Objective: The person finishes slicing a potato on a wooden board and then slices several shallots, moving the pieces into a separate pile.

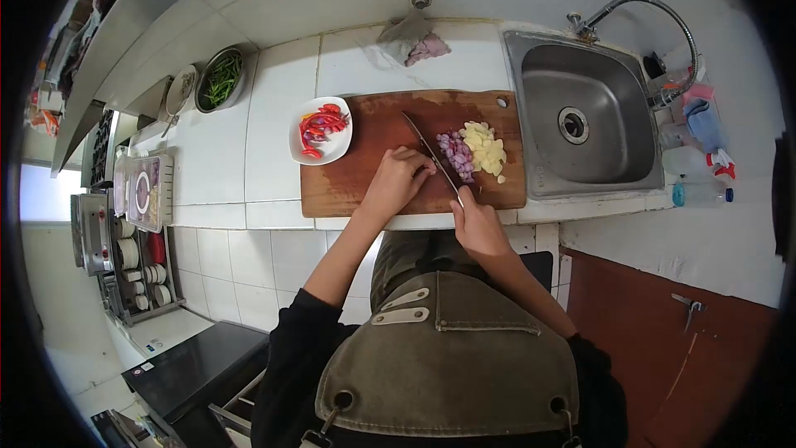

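Observation:
My right hand (479, 222) is closed round the handle of a knife (435, 150), whose blade points away and to the left over the wooden cutting board (356, 187). Left of the blade, my left hand (401, 176) rests on the board with its fingers curled and pressed together close to the knife; what they hold is hidden. Just right of the blade lies a pile of chopped purple shallots (457, 155). Against it sits a heap of pale yellow slices (483, 149), perhaps garlic. A white bowl (338, 150) of red chilies (322, 126) stands at the board's left edge.
A steel sink (554, 174) with a curved faucet (655, 2) adjoins the board on the right. Bottles (701, 192) stand beyond it. Behind the board lies a cloth (427, 48). Back left are a bowl of green chilies (222, 79) and a clear plastic container (149, 191).

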### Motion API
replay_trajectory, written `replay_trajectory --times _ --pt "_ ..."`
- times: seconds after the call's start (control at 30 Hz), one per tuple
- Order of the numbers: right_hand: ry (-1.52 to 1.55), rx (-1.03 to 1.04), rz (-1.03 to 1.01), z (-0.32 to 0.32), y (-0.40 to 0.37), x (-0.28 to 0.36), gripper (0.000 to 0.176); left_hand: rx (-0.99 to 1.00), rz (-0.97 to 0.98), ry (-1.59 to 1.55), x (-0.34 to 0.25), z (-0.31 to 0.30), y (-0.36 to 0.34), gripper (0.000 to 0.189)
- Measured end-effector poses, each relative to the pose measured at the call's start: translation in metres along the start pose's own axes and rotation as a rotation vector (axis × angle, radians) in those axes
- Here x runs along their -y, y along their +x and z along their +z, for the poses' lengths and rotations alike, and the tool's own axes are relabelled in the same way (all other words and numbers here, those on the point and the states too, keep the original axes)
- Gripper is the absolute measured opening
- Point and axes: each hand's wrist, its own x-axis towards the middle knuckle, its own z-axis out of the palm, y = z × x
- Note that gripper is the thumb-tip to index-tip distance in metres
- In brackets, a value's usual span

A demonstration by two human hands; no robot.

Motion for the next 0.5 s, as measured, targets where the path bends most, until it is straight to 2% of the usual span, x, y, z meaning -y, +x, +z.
replay_trajectory --times 0.17,0.23,0.5 --pt "0.045 0.006 -0.039 -0.014 -0.018 0.001 0.018 0.001 -0.009 0.017 -0.002 -0.001 0.0 0.007" --pt "0.019 0.063 0.044 -0.02 -0.026 0.005 0.018 0.014 -0.014 -0.007 -0.002 -0.002 -0.001 0.007" --pt "-0.03 0.002 -0.011 0.002 -0.001 -0.002 0.02 0.017 0.0 0.045 -0.002 -0.001 -0.003 0.006"
